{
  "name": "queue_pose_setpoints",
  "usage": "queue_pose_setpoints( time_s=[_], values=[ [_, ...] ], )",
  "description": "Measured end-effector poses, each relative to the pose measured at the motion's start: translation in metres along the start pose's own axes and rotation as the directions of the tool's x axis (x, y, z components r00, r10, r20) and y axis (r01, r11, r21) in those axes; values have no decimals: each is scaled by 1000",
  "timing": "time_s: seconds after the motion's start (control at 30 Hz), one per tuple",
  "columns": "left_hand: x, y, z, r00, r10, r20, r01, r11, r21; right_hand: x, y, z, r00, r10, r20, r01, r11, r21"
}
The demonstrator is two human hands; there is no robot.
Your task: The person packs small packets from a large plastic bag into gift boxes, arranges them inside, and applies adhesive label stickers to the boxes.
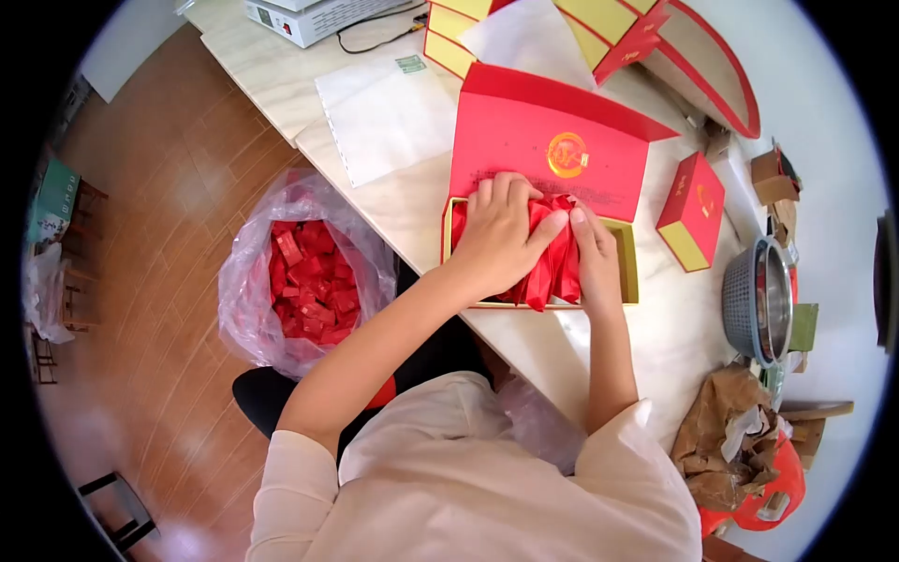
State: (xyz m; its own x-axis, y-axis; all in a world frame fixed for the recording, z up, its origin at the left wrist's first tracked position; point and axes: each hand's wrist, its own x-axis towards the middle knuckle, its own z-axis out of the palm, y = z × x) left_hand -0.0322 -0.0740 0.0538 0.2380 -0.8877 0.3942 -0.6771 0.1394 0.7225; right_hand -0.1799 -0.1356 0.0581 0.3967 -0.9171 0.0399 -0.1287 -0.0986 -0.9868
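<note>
A red gift box (pixel 552 122) with a gold emblem inside its raised lid lies open on the table, its tray lined in yellow. Shiny red packets (pixel 543 281) stand in a row inside the tray. My left hand (pixel 501 229) is curled over the packets from the left, thumb along their tops. From the right, my right hand (pixel 596 253) presses against the same row, fingertips near my left thumb. Between them the packets are squeezed together. Part of the row is hidden under my left hand.
A clear plastic bag (pixel 245 281) full of red packets stands left of the table (pixel 393 211). A closed red box (pixel 693 211) sits to the right, with stacked boxes (pixel 599 33) behind. White paper (pixel 384 122), a metal bowl (pixel 773 300) and crumpled brown paper (pixel 726 436) lie around.
</note>
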Motion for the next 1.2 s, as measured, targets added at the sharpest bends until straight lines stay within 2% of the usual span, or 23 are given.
queue_pose_setpoints(
  time_s=[0.07, 0.13, 0.2, 0.23, 0.3, 0.33, 0.37, 0.4, 0.43, 0.47, 0.53, 0.63, 0.67, 0.73, 0.77, 0.8, 0.87, 0.93, 0.97, 1.0, 1.07, 1.13, 1.2],
  values=[
    [-6, -2, -5, 999, -30, 45, 29, 999, 15, -3, -6, 1, 999, 39, 25, -38, 999, -18],
    [-5, -5, -6, 1000, 16, 6, -16, 1000, 18, -1, -7, 2, 997, 57, 48, -55, 998, -40],
    [-4, -4, -6, 1000, 11, 8, -11, 1000, 28, 1, -5, 3, 998, -53, 35, 58, 988, -145],
    [-3, -4, -7, 1000, 15, 2, -15, 1000, 23, 1, -6, 4, 998, -51, 35, 55, 988, -145],
    [-3, -7, -5, 1000, 11, -5, -11, 1000, 15, 0, -7, 5, 994, -100, 46, 109, 929, -353],
    [-4, -9, -1, 997, 61, -51, -55, 993, 100, -2, -6, 8, 994, -95, 52, 108, 928, -356],
    [-4, -9, 2, 989, 114, -93, -95, 978, 187, -4, -6, 13, 989, -143, 36, 143, 874, -465],
    [-4, -8, 4, 989, 107, -98, -88, 979, 184, -5, -6, 16, 981, -192, 26, 173, 805, -568],
    [-3, -6, 5, 992, 111, -61, -92, 960, 265, -6, -6, 18, 985, -159, 68, 163, 715, -679],
    [-3, -5, 6, 993, 113, -26, -97, 934, 343, -5, -2, 18, 984, -159, 78, 169, 709, -684],
    [-2, -5, 4, 991, 117, -60, -88, 928, 361, -1, 9, 19, 946, -299, 127, 301, 659, -689],
    [-2, -6, -6, 996, 82, -32, -69, 953, 294, -3, 6, 19, 955, -275, 112, 271, 656, -705],
    [-6, -11, -15, 991, 78, -112, -58, 982, 178, -4, 1, 18, 951, -282, 125, 284, 642, -712],
    [-22, -24, -36, 964, 47, -261, -44, 999, 19, -8, -6, 12, 975, -223, -19, 99, 508, -856],
    [-33, -26, -47, 947, -51, -317, 2, 988, -153, -6, -2, 6, 953, -300, -36, 135, 530, -837],
    [-46, -25, -55, 919, -156, -363, 36, 948, -317, -7, -7, 5, 974, -218, -64, 67, 546, -835],
    [-77, -38, -48, 918, -295, -266, 186, 910, -370, -5, -12, 7, 997, 54, -59, -80, 563, -822],
    [-99, -30, -37, 913, -399, -85, 321, 830, -456, -14, -14, 26, 998, 11, 55, 40, 550, -834],
    [-109, -30, -27, 951, -288, -109, 229, 897, -377, -15, -15, 34, 998, 21, 62, 41, 542, -840],
    [-114, -20, -26, 956, -271, -111, 225, 923, -312, -15, -17, 38, 997, 30, 67, 41, 533, -845],
    [-118, -10, -23, 960, -263, -99, 217, 918, -331, -11, -11, 38, 994, 73, 79, 21, 589, -808],
    [-120, -14, -25, 968, -225, -110, 172, 917, -361, -10, -5, 41, 992, -12, 123, 106, 603, -791],
    [-123, -24, -26, 968, -223, -115, 151, 884, -443, -12, -14, 45, 996, 46, 78, 47, 483, -875]
  ],
)
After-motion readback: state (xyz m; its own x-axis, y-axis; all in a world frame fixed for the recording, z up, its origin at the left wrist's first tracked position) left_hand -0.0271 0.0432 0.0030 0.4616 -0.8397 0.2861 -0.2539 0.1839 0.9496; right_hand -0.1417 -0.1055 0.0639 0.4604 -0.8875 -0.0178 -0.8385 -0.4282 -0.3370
